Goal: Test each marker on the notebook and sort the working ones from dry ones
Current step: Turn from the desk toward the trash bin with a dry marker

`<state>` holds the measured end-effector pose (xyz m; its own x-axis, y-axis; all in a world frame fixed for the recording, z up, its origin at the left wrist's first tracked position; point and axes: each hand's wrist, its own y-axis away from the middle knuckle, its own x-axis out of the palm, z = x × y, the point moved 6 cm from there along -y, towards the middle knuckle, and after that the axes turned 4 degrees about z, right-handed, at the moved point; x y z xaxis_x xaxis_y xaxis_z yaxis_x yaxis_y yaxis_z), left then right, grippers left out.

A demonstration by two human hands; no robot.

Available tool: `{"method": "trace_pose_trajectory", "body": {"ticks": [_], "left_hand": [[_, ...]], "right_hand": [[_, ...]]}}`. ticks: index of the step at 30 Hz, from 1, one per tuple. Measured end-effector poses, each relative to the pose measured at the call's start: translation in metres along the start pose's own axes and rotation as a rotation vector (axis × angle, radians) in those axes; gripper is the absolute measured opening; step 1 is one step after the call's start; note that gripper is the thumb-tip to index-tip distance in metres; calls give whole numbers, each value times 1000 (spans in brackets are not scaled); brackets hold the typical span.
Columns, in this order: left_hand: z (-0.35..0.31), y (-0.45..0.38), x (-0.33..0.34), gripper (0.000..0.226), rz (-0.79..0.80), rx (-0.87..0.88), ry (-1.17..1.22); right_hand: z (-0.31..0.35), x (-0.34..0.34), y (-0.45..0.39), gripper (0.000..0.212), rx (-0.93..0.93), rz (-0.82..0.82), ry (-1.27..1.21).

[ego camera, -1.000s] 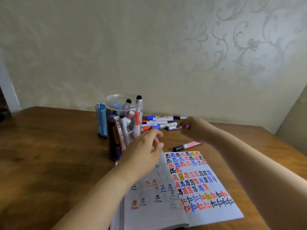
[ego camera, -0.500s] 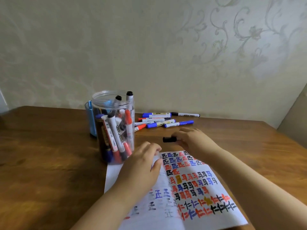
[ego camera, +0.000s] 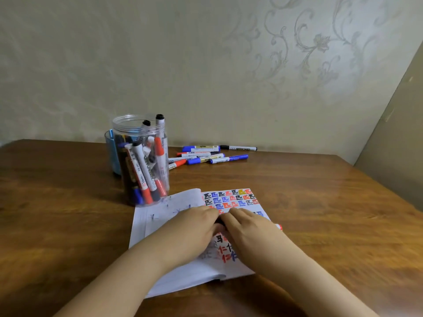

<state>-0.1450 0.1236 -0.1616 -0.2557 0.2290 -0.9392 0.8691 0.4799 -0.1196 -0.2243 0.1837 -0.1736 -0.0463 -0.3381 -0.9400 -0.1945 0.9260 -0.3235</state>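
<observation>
An open notebook [ego camera: 163, 218] lies on the wooden table, its right page covered in red, blue and black test marks. Both hands meet above its middle. My right hand [ego camera: 250, 228] grips a marker [ego camera: 279, 226] whose red end sticks out past the hand on the right. The marker's black cap [ego camera: 219, 222] shows between the two hands, and the fingertips of my left hand [ego camera: 194, 227] curl round it. A clear jar [ego camera: 142, 163] packed with several markers stands just behind the notebook's left page.
Several loose markers [ego camera: 206, 155] lie in a pile by the wall, right of the jar. A blue container [ego camera: 111, 152] stands behind the jar. The wall runs along the table's far edge, and a panel [ego camera: 393, 133] closes the right side.
My right hand picked a marker up off the table and brought it back over the notebook. My left hand slid right to meet it at the black cap.
</observation>
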Motion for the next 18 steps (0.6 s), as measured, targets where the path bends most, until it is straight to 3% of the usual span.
{"method": "trace_pose_trajectory", "body": {"ticks": [3, 8, 15, 18], "left_hand": [[6, 8, 10, 18, 37, 30, 112], [18, 10, 15, 22, 111, 2, 268], [20, 10, 16, 22, 138, -10, 297], [21, 9, 16, 19, 123, -13, 300]], "right_hand": [[7, 5, 7, 7, -33, 3, -27], [9, 6, 8, 13, -20, 33, -21], [11, 7, 5, 34, -16, 36, -72], [9, 5, 5, 33, -7, 11, -68]]}}
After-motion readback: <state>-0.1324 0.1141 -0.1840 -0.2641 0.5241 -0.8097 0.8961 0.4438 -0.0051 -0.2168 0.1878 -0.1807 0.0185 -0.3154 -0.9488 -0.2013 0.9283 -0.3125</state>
